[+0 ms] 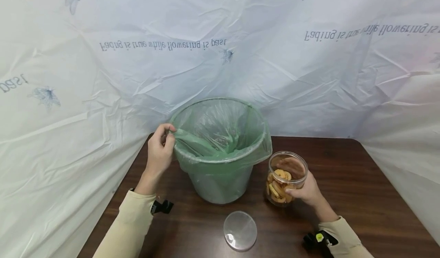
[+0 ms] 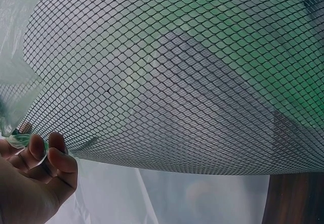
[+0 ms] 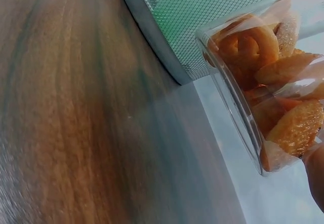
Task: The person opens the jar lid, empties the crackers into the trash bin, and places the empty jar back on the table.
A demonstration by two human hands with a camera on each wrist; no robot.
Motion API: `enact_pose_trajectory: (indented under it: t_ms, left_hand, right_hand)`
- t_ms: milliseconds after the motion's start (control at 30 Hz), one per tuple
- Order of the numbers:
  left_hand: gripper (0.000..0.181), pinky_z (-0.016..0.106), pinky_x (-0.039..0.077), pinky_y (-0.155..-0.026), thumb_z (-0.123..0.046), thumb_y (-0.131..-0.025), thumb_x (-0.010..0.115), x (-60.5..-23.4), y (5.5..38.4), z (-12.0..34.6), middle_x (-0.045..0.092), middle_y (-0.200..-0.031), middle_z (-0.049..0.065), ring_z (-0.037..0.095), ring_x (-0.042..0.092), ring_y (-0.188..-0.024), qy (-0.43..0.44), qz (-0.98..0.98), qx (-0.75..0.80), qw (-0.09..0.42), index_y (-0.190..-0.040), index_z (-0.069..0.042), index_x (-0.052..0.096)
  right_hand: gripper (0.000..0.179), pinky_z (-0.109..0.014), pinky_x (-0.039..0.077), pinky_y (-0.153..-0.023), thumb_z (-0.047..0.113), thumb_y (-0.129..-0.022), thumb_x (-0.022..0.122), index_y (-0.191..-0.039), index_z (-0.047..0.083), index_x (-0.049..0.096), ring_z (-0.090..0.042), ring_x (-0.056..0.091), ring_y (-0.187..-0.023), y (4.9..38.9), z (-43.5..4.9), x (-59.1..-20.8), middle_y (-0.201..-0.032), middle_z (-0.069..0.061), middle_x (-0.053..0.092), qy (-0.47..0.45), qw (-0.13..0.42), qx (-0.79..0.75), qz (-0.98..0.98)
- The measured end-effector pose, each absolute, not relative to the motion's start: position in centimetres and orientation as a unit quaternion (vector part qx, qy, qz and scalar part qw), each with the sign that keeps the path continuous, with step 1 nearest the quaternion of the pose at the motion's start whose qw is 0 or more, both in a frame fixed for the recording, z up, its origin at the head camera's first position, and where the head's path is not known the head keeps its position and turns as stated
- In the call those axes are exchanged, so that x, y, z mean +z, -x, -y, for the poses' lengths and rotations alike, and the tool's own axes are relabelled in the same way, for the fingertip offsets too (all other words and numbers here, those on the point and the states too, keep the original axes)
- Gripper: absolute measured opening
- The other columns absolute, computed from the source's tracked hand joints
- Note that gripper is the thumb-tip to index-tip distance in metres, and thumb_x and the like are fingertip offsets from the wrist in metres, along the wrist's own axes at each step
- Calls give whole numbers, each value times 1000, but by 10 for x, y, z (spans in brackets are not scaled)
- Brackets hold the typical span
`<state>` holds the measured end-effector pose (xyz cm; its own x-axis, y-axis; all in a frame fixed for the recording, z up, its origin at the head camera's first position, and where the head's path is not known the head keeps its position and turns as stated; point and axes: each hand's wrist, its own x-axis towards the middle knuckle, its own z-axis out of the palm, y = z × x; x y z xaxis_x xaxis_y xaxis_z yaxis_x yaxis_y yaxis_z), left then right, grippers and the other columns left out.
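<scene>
My left hand pinches the edge of a thin green plastic bag at the left rim of a mesh trash can. The bag lines the can and folds down over its rim. In the left wrist view, curled fingers hold a bit of green film beside the mesh wall. My right hand grips a clear lidless jar from its right side, to the right of the can. Ring-shaped cookies fill its lower part, and the right wrist view shows the jar's base raised off the table.
A clear round lid lies flat on the dark wooden table, in front of the can. White printed plastic sheeting hangs behind the table and along both sides.
</scene>
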<state>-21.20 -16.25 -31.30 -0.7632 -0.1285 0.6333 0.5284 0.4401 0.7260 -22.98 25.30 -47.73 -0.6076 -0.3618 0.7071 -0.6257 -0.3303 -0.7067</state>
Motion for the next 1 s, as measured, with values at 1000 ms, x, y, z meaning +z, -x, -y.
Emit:
enact_pose_trajectory:
  t_ms: [1000]
  left_hand:
    - [20, 22, 30, -44, -1, -89, 43, -342, 234, 179, 41, -66, 0, 6, 34, -48, 133, 785, -508, 329, -99, -3, 61]
  right_hand:
    - [85, -29, 47, -100, -30, -63, 64, -135, -28, 19, -32, 52, -128, 232, -260, -463, -136, -30, 50, -433, 93, 706, 552]
